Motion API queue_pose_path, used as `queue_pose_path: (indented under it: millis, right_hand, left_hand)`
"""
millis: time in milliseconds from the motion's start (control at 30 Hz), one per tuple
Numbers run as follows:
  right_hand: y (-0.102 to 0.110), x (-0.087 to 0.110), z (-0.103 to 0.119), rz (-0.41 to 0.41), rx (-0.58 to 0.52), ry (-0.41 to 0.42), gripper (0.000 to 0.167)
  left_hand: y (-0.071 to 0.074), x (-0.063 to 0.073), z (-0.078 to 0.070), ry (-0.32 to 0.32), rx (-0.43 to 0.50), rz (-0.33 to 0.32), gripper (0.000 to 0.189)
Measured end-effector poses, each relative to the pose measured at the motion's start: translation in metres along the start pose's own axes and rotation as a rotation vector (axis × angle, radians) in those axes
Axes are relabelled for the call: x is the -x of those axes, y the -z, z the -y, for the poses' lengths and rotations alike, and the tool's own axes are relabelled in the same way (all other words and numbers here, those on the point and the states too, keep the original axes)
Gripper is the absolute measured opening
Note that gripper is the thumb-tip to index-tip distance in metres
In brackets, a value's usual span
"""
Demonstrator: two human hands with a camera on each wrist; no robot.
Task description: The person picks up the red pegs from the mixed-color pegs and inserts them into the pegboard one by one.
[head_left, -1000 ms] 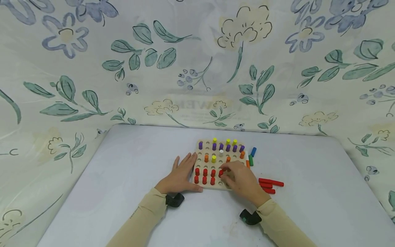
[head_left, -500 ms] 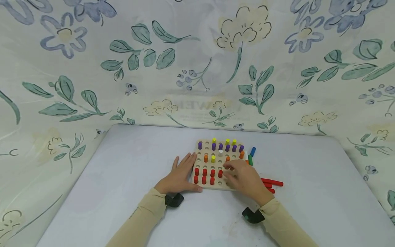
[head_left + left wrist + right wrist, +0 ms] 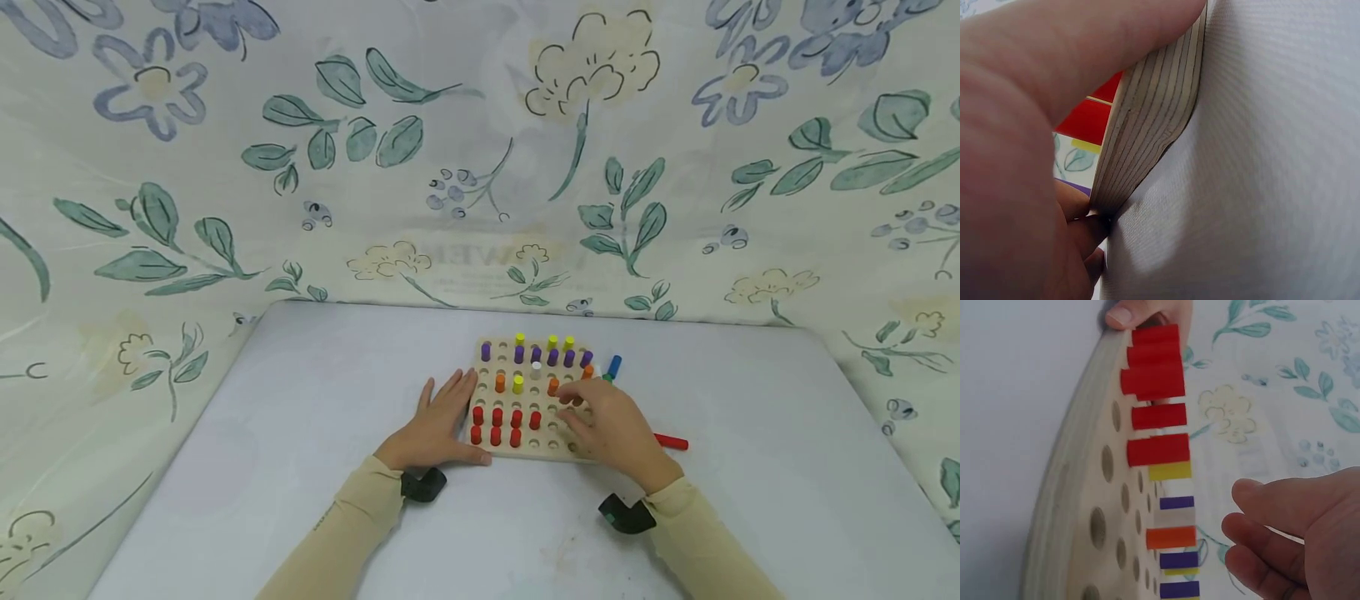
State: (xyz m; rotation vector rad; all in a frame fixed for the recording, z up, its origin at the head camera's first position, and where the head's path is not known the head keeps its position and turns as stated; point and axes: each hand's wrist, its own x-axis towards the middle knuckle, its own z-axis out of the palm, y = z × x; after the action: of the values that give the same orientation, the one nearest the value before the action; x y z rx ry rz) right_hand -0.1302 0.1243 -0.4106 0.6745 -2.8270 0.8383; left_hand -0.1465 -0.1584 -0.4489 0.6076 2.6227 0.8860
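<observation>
A wooden pegboard (image 3: 525, 451) lies on the table, with red pegs (image 3: 497, 436) upright in its two near rows. Purple, yellow, orange and white pegs stand farther back. My left hand (image 3: 435, 423) lies at the board's left side, fingers spread and thumb along the near corner. In the left wrist view the thumb (image 3: 1104, 37) touches the layered edge of the board. Over the board's right part hovers my right hand (image 3: 618, 425), fingers loosely bent. The right wrist view shows its fingertips (image 3: 1244, 528) apart from the pegs, holding nothing.
Beyond the board's right side lie a blue peg (image 3: 615, 367) and a red peg (image 3: 671, 442); other loose pegs there are mostly behind the right hand. A flowered cloth (image 3: 480, 167) hangs along the table's back edge.
My right hand has let go of a red peg, which stands in the second row from the front. It has moved right and slightly farther back. The left hand has stayed put.
</observation>
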Motion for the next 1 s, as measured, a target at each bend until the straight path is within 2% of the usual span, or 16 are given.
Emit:
queue_pose_path:
  millis: [300, 733, 1000]
  right_hand:
    - [0.011, 0.002, -0.008, -0.017, 0.005, -0.006, 0.025]
    - [0.023, 0.01, -0.018, -0.013, 0.01, -0.069, 0.025]
    - [0.029, 0.009, -0.028, 0.029, 0.008, -0.122, 0.027]
  left_hand:
    - [0.001, 0.0, 0.0, 0.003, -0.005, 0.007, 0.121]
    - [0.001, -0.001, 0.0, 0.003, -0.007, 0.006, 0.122]
    - [0.0, -0.001, 0.0, 0.018, -0.011, 0.005, 0.122]
